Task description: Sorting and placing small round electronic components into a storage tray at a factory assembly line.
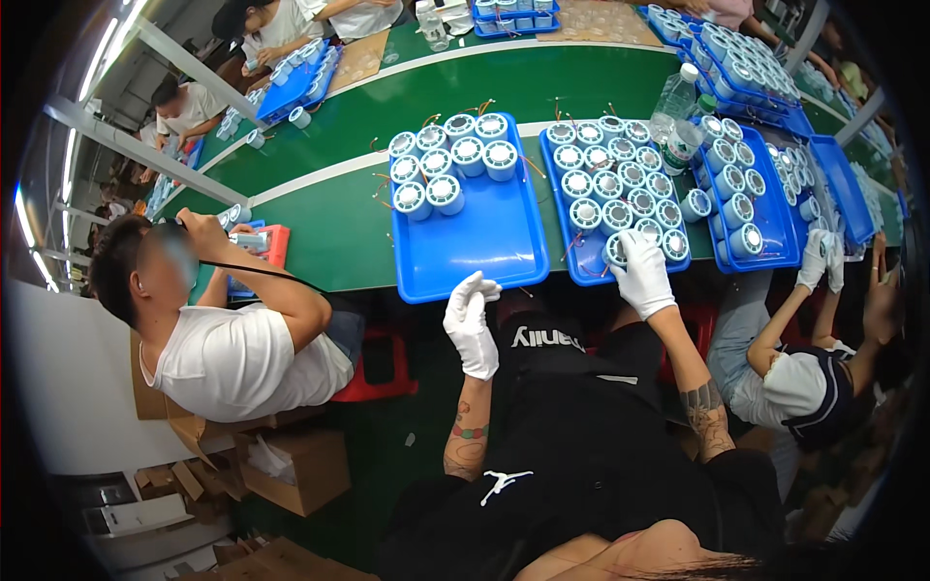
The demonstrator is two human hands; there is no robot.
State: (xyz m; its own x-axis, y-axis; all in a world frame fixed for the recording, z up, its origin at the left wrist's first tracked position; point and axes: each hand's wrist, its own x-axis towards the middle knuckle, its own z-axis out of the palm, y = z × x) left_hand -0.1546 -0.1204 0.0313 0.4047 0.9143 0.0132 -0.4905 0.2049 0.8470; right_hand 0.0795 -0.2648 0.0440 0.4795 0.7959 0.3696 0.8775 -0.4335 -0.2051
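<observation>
My right hand [643, 275], in a white glove, has its fingers closed around a light-blue cylinder [614, 254] at the front of a blue tray [591, 275]. That tray is packed with several more such cylinders [607, 184], each with a slotted round top, some with thin reddish wires. My left hand [472, 324], also gloved, is held just off the front edge of a second blue tray [465, 254]. Its fingers are stretched out and nothing shows in them. Several cylinders [467, 153] stand in the back half of this second tray; its front half is bare.
Plastic bottles [675, 102] stand behind the right-hand tray. Farther right is another tray of cylinders [738, 208], beside a co-worker's gloved hands [820, 259]. A person [232, 349] sits at my left by the green bench [334, 218]. Cardboard boxes [295, 470] lie on the floor.
</observation>
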